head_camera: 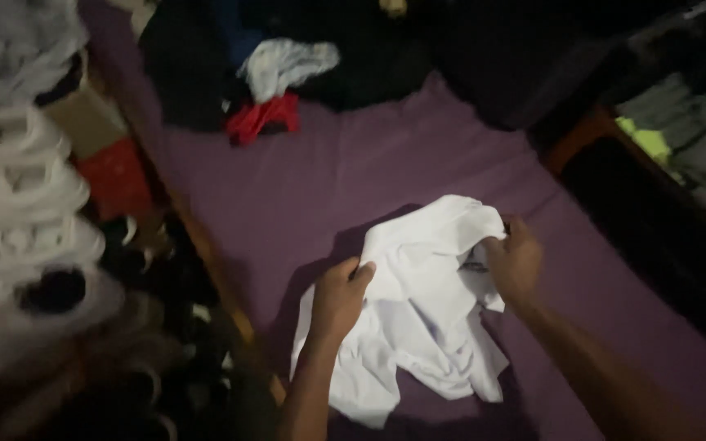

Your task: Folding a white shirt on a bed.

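Note:
A crumpled white shirt (418,310) lies on a purple bed sheet (304,188). My left hand (338,296) grips the shirt's left edge, fingers closed over the cloth. On the other side, my right hand (515,260) pinches the upper right part of the shirt near a small label. Both hands hold the top of the shirt slightly raised, while its lower part rests bunched on the sheet.
A pile of dark clothes (206,49) with a white garment (286,64) and a red one (261,118) lies at the far end of the bed. White plastic stacks (18,204) and shoes (165,327) sit left of the wooden bed edge (206,253). Folded clothes (680,139) are at right.

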